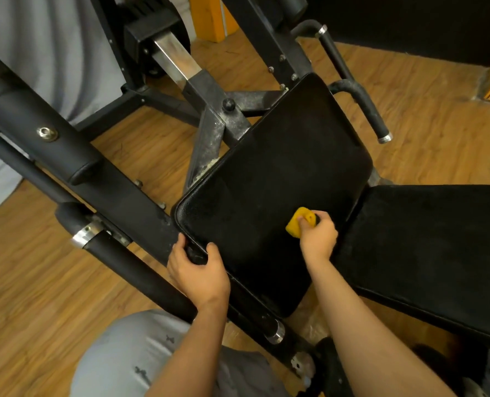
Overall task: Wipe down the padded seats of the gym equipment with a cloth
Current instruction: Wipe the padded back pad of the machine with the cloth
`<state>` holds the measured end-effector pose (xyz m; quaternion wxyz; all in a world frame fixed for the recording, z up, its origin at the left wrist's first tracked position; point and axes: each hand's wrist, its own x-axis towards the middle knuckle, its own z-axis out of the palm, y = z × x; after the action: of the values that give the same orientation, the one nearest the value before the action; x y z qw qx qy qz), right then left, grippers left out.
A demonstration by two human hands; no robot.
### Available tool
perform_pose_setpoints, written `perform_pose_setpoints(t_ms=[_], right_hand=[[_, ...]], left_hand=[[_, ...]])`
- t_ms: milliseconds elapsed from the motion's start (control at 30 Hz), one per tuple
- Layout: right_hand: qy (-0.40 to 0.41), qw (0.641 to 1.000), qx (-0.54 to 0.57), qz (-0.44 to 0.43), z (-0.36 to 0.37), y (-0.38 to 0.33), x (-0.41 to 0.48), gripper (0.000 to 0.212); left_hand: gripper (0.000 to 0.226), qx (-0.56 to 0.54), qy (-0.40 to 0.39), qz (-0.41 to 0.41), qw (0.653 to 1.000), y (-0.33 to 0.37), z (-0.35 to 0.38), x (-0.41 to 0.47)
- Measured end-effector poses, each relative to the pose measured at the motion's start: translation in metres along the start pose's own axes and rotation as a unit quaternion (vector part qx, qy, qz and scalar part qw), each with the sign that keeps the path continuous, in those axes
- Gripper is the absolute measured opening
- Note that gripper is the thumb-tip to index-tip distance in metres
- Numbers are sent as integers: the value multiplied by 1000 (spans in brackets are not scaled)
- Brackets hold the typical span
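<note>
Head view: right hand pinched the cloth flat against the seat to wipe; left hand, fingers curled, gripped the seat's edge, likely bracing.

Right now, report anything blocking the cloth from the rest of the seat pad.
Nothing visible: the right hand holds the yellow cloth on the seat pad, bare ahead; the left hand grips its near corner.
</note>
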<state>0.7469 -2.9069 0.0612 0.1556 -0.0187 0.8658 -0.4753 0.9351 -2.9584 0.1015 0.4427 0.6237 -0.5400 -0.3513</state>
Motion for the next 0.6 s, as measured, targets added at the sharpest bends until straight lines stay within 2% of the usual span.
perform_pose_setpoints(t_ms=[100,200,267,367,467,533,600], right_hand=[[-99,984,39,-142,10,-19,-32,27],[-217,956,87,-177,0,-30,-49,26],[-226,954,110,-165,-18,-28,-56,24],[-184,960,151,-145,-59,-16,-62,22],[-184,961,168,-123,-103,-5,-63,24],[-190,954,191,-131,-127,0,-66,28],[-199,944,212,-158,-146,-2,-74,29]], left_hand=[[53,8,1,1,1000,2,0,-1],[53,23,5,7,1000,6,-1,-1],[52,24,5,1,1000,10,-2,-2],[51,26,-5,0,1000,15,-3,-2],[61,63,-11,-28,998,27,-8,-6],[66,96,-25,35,994,42,-15,-24],[50,66,-112,170,977,59,-23,-63]])
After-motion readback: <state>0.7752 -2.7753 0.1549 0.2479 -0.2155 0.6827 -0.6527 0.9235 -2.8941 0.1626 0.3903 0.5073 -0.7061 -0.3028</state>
